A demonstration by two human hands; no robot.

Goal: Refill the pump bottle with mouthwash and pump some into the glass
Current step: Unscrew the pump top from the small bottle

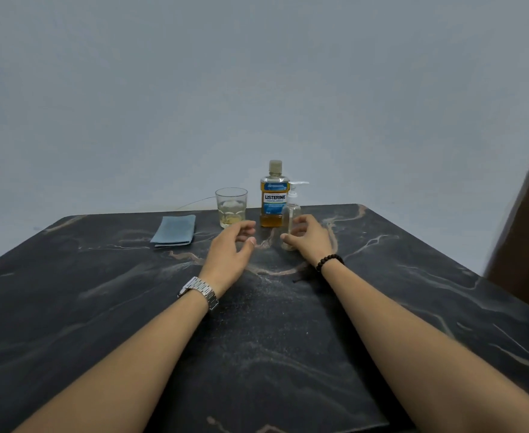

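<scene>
Hands [230,245] [308,237] were held relaxed, grasping nothing; pump bottle [290,218] was best steadied low before its pump was unscrewed.

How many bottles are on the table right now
2. The Listerine mouthwash bottle stands capped at the table's far edge, right of the glass. The clear pump bottle stands just right of it, by the right hand. None seems hidden.

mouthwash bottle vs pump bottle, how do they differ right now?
The mouthwash bottle has a blue label, a plain cap and amber liquid; the pump bottle is clear, unlabelled, slimmer, looks nearly empty and has a white pump head. The right hand is at the pump bottle only. Both stand upright.
</scene>
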